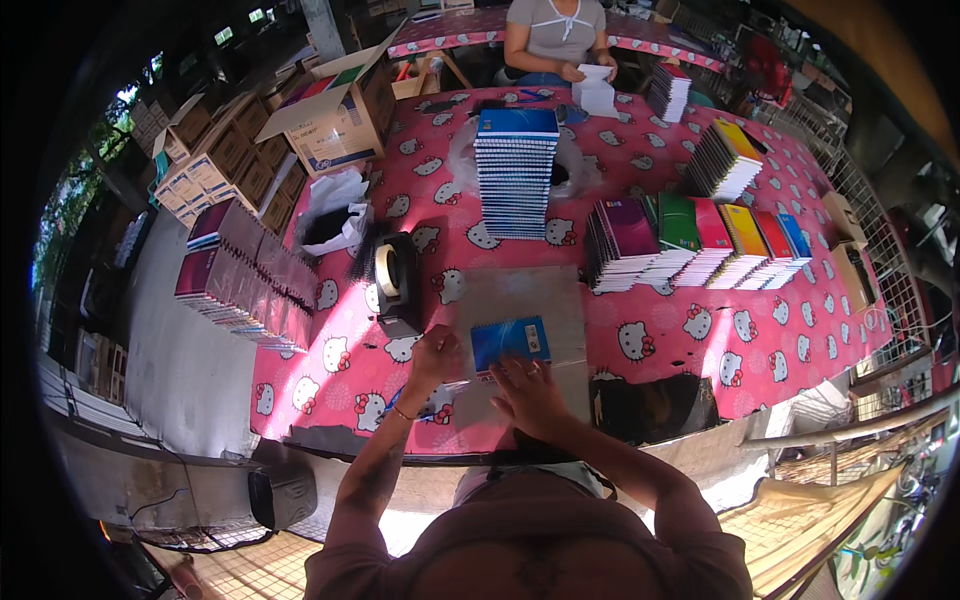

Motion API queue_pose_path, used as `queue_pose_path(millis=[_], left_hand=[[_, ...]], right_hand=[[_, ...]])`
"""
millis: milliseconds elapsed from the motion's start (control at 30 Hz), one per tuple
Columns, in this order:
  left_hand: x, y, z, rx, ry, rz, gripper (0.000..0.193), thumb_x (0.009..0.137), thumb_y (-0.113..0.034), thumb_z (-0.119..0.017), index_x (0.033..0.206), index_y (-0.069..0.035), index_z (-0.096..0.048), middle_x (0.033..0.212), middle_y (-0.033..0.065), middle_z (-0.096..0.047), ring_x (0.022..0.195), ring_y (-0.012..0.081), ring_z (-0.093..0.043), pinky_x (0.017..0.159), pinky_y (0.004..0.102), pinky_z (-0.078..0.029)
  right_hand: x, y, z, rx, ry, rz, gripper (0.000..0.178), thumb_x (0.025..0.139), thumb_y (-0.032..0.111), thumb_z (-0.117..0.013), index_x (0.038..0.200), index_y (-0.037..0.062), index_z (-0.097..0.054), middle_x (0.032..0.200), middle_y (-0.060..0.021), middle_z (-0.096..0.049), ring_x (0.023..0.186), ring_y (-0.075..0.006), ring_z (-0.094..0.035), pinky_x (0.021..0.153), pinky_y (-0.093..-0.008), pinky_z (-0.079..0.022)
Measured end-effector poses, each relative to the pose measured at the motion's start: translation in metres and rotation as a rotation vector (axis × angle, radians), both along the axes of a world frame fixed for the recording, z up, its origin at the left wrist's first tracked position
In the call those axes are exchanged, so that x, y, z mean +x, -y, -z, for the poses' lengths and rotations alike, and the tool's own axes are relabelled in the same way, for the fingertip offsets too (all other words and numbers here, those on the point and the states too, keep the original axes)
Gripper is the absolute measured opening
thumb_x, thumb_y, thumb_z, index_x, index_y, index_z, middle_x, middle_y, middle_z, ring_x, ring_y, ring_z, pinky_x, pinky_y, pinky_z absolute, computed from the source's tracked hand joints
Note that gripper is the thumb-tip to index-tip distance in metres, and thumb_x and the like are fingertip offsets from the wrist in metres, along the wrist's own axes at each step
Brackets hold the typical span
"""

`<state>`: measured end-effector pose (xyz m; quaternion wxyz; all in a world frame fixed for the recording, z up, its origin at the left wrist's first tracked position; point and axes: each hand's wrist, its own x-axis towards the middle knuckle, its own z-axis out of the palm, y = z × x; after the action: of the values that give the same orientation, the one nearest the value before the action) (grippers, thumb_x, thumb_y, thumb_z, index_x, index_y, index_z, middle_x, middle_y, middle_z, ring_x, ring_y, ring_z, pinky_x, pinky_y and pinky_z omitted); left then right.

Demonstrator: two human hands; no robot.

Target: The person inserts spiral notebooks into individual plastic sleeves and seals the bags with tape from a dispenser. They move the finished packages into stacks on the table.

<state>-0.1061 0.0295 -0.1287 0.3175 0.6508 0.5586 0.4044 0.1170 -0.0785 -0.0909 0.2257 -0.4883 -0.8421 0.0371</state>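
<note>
A blue spiral notebook (510,342) lies on a grey board (560,300) in front of me. My right hand (530,392) rests on its near edge, fingers spread flat and holding nothing. Just left of the notebook, my left hand (437,355) is closed, with its fingers curled in; what they hold, if anything, cannot be made out. Something shiny and clear with blue bits (436,405) lies beneath the left wrist. Beyond my left hand stands a black tape dispenser (402,310) with a roll of tape (390,272).
A tall notebook stack (516,180) stands ahead, with coloured notebook piles (690,245) to the right. Plastic-wrapped notebooks (245,270) line the left edge, near a white bag (335,215) and an open carton (335,120). Across the pink table (635,340), a person (560,40) handles white paper.
</note>
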Motion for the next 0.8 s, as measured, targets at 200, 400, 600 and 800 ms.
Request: queue_pose_path(millis=[200,400,600,800], left_hand=[[0.066,-0.095,-0.021,0.293,-0.398,0.266,0.012,0.085,-0.010,-0.064,0.093,-0.001,-0.069,0.097,0.0185,-0.067,0.089,0.0342,-0.070,0.078,0.0405,-0.056],[0.084,-0.127,0.011,0.453,-0.785,0.421,0.008,0.077,-0.012,-0.065,0.082,-0.006,-0.065,0.096,0.0163,-0.064,0.092,0.0363,-0.065,0.081,0.0484,-0.051],[0.079,-0.114,-0.009,0.560,-0.756,0.346,0.013,0.076,-0.015,-0.067,0.086,-0.009,-0.061,0.094,0.0144,-0.064,0.090,0.0348,-0.064,0.080,0.0489,-0.048],[0.071,-0.090,-0.034,0.393,-0.655,0.367,0.015,0.082,-0.018,-0.070,0.091,-0.008,-0.063,0.095,0.0128,-0.066,0.093,0.0337,-0.065,0.082,0.0479,-0.050]], right_hand=[[-0.005,0.001,0.003,0.005,0.036,0.046,0.056,0.086,0.034,-0.068,0.134,0.0081,-0.056,0.140,-0.0123,-0.048,0.131,-0.0278,-0.046,0.109,-0.0541,-0.035],[-0.004,0.001,0.002,-0.036,0.048,0.060,0.058,0.084,0.033,-0.070,0.136,0.0100,-0.054,0.140,-0.0104,-0.050,0.132,-0.0270,-0.046,0.109,-0.0540,-0.035],[-0.008,0.005,0.006,-0.018,-0.018,0.073,0.059,0.083,0.029,-0.072,0.136,0.0109,-0.054,0.140,-0.0098,-0.050,0.131,-0.0273,-0.047,0.110,-0.0536,-0.035],[-0.005,0.005,0.007,0.001,-0.046,0.048,0.061,0.081,0.027,-0.073,0.136,0.0103,-0.054,0.139,-0.0101,-0.050,0.130,-0.0273,-0.047,0.110,-0.0539,-0.035]])
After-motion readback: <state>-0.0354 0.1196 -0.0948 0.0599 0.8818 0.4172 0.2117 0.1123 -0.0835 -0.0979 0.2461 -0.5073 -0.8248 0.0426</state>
